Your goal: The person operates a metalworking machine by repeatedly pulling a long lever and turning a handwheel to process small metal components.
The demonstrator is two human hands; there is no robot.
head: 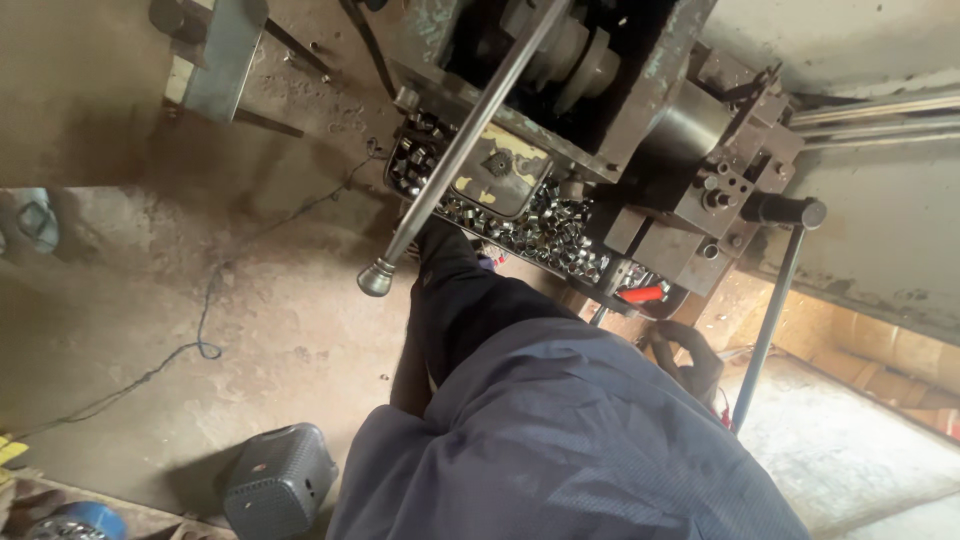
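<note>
Right hand (pixel 685 355) grips dark wheel (pixel 668 335).

left hand (pixel 685 355): mostly behind shirt (pixel 560 440) | right hand: hidden

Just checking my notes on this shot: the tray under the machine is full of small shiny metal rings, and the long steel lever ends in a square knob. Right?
Not quite. The tray does hold small shiny metal rings, but the long steel lever ends in a rounded, bell-shaped knob, not a square one. The head view shows it.

Gloved hand (pixel 686 352) near machine (pixel 640 130) — tray of metal rings (pixel 530 225).
</note>
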